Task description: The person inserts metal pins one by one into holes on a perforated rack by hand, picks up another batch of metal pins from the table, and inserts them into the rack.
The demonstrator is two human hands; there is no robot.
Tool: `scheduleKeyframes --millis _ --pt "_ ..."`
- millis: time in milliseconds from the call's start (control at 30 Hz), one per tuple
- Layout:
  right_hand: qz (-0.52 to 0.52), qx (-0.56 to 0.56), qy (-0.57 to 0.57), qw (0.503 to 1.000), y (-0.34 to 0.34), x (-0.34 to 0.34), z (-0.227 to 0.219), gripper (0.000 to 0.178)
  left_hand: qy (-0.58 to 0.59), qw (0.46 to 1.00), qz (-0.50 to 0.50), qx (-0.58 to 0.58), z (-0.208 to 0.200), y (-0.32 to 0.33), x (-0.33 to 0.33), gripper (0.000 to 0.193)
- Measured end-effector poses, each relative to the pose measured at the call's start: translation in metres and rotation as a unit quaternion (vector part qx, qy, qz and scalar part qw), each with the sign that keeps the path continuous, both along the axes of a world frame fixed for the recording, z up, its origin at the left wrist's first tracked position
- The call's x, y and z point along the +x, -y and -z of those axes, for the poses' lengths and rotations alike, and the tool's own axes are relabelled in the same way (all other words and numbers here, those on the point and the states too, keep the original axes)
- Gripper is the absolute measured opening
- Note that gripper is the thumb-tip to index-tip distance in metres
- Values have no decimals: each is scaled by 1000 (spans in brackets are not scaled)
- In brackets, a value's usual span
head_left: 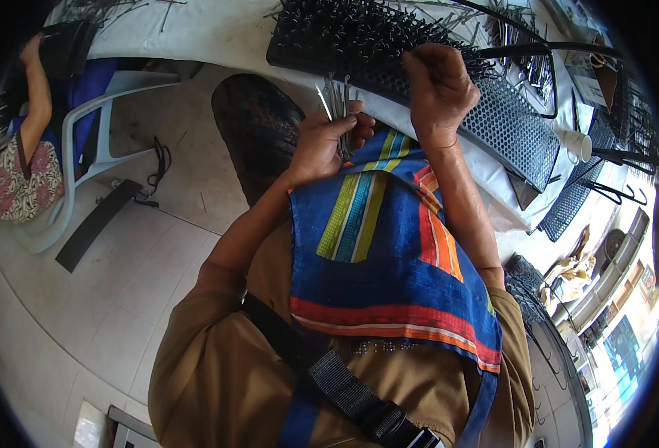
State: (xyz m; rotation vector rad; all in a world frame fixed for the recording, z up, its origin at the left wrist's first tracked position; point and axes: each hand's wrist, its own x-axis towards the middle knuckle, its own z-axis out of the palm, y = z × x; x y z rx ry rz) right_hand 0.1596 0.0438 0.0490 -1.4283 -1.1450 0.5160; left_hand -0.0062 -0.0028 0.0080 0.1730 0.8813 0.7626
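Note:
My left hand (320, 149) is closed around a small bundle of thin metal rods (335, 101), whose pale and grey ends stick up above the fingers. To its right, my right hand (445, 97) is in a pinch over a long black perforated metal rack (512, 138). What its fingertips grip, if anything, is hidden. Black upright pins (344, 33) crowd the far left part of the rack, right beside my right fingertips. The rack's near right part shows bare holes.
A white-covered table (187, 33) carries the rack, more loose rods (509, 33) and a paper cup (577, 145). At left, another person's arm (36, 97) reaches up beside a white plastic chair (94, 142). A dark strip (98, 224) lies on the tiled floor.

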Motion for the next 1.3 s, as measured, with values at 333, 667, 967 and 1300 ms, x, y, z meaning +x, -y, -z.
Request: scheduleKeyframes --millis 333,667,967,1300 --pt "-30 33 164 985 -4 -3 -9 10 16 1000 1 -3 3 -2 1 14" --pt "-89 35 423 901 -2 -4 12 18 31 999 8 -17 2 -1 4 15" --pt "-85 5 356 930 25 -6 -7 11 42 999 -10 0 -6 3 10 15" --pt "-112 -278 -11 954 34 -3 11 14 27 999 16 7 -5 8 14 22"
